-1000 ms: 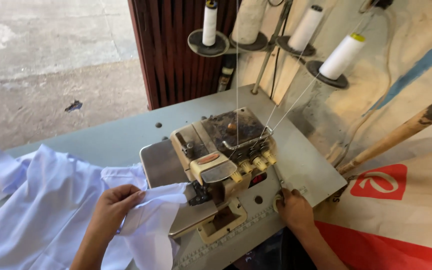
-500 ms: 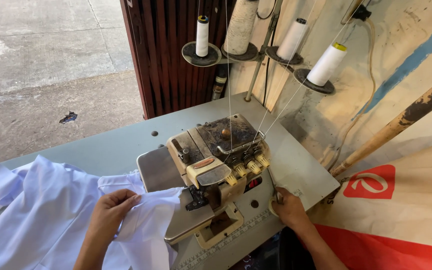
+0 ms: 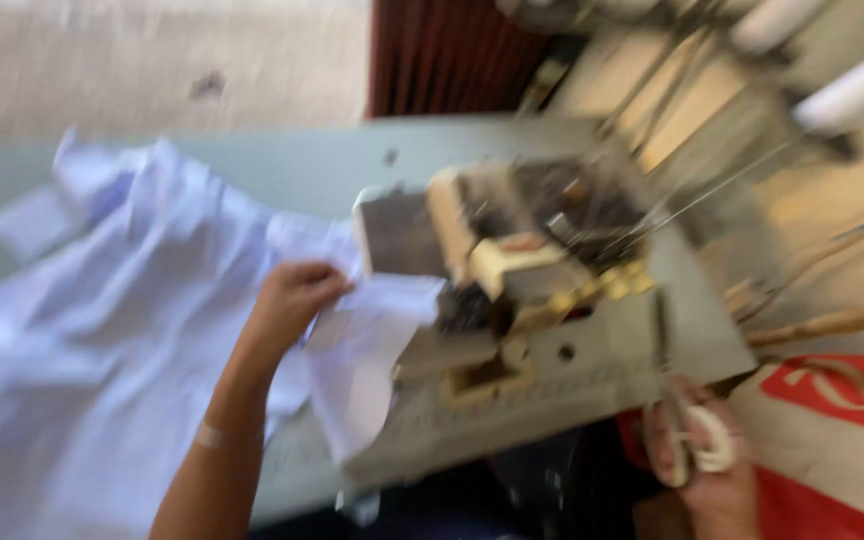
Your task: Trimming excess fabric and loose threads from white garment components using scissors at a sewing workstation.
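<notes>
The frame is blurred by motion. My left hand (image 3: 292, 298) grips a fold of the white fabric (image 3: 112, 340), which lies spread over the left part of the grey-green table (image 3: 322, 165). The held fold sits right beside the overlock sewing machine (image 3: 512, 260), at its left side. My right hand (image 3: 704, 455) is below the table's front right corner, off the tabletop. Its fingers are closed around a small white looped object (image 3: 712, 440) that is too blurred to tell apart.
White thread cones (image 3: 852, 85) stand on a rack behind the machine, with threads running down to it. A wooden stick (image 3: 832, 322) leans at the right. A red and white printed sheet (image 3: 832, 390) lies below it. A dark red door (image 3: 442, 55) is behind the table.
My right hand has left the table's front edge by the machine, dropped below the corner and now holds a small white object. The view swung sharply. My left hand stays on the fabric.
</notes>
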